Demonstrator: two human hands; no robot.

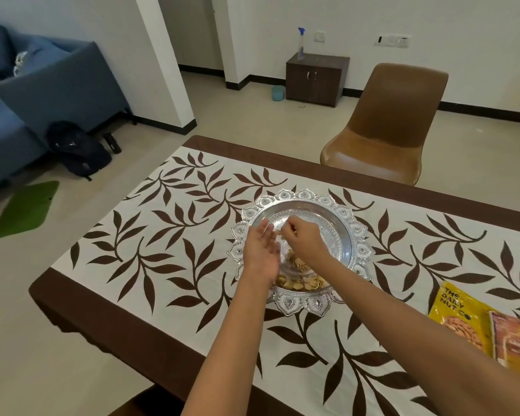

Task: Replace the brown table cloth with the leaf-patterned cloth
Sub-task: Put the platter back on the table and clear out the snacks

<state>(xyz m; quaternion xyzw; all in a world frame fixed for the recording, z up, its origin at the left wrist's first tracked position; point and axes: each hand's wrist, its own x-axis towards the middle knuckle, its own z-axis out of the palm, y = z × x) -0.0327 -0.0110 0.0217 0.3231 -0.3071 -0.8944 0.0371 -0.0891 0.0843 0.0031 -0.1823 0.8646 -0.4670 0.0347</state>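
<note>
The white cloth with brown leaves (168, 235) lies spread flat over the table, its brown border running along the edges. In the middle stands an ornate silver plate (351, 226) holding a small heap of nuts (297, 282) near its front. Both my hands hover over the plate. My left hand (260, 250) is open, palm turned toward the right. My right hand (303, 238) has its fingers curled together; whether it holds anything is hidden. No plain brown cloth is in view.
A yellow nut packet (457, 313) and a second packet (514, 340) lie on the cloth at the right. A brown chair (388, 124) stands at the far side. A blue sofa (42, 94), black bag (78, 151) and green mat (24, 208) are left.
</note>
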